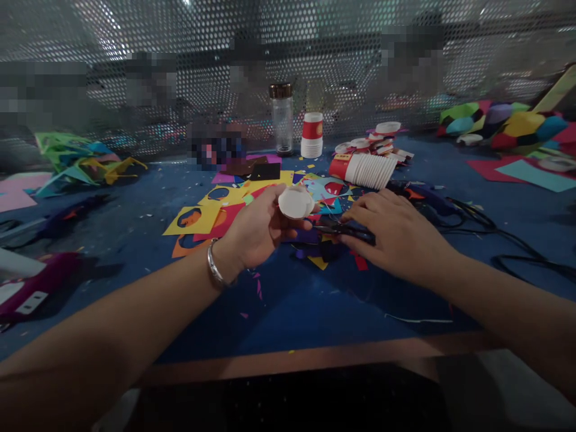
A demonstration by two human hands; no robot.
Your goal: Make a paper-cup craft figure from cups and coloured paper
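Currently, left hand (256, 234): closed lightly on the white paper piece (293, 203), thumb and fingers at its edge; silver bangle (213, 264) on the wrist.
White piece: round, rimmed, held up over the scraps mid-table, left of the right hand.
Right hand (393, 231): palm down, fingers curved over the black-handled scissors (362, 234); can't tell if the grip is firm.
Scissors: handles under the right hand, blades toward the left hand.
Cups: stack lying on its side (371, 171) just beyond the right hand; upright stack (312, 135) farther back, beside a glass bottle (282, 126) with a brown cap.
Sheets: yellow sheet (207, 223) with a round hole, beyond the left forearm; black sheet (265, 172) farther back.
Right side: dark blue glue gun (434, 203), black cable (513, 237) near it.
Left side: magenta power strip (56, 275) on the blue table (202, 336).
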